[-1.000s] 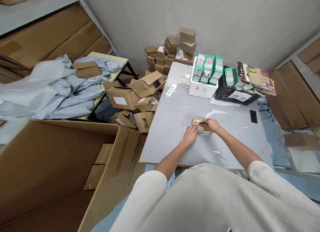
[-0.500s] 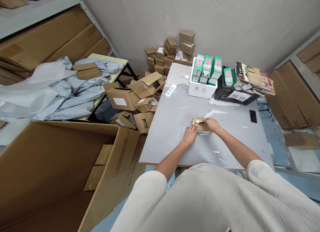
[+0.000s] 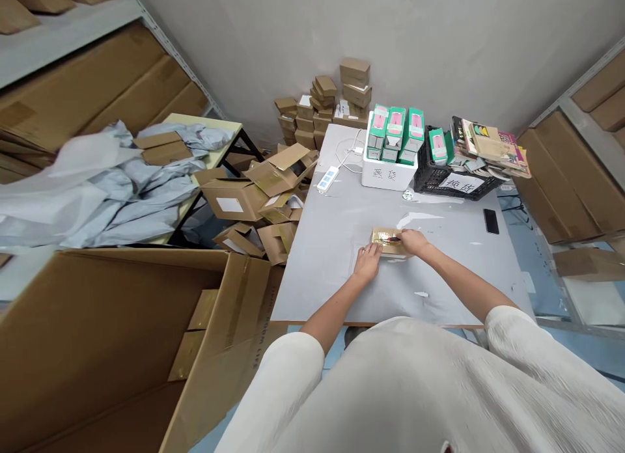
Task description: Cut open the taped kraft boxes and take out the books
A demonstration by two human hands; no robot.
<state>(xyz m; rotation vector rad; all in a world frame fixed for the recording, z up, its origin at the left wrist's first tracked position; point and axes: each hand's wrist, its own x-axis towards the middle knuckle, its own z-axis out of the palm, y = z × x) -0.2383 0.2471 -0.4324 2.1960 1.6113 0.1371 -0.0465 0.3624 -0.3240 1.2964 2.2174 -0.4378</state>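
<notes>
A small cardboard box (image 3: 383,233) with shiny tape across its top lies on the grey table. My left hand (image 3: 367,260) grips its near left corner, fingertips on the upper edge. At the right end of the box, my right hand (image 3: 414,241) is closed around a slim dark and red tool, which looks like a box cutter (image 3: 393,239). The cutter lies low against the taped top; its tip is too small to make out.
Behind the box stand a white bin (image 3: 389,176) of green-and-pink boxes and a black crate (image 3: 456,185) with magazines. A phone (image 3: 491,221) lies right, a power strip (image 3: 327,179) left. Opened cartons (image 3: 234,199) and a large box (image 3: 205,375) fill the left.
The view has shifted slightly. Both hands keep nearly the same places on the box, and less of the cutter shows beyond my right hand.
</notes>
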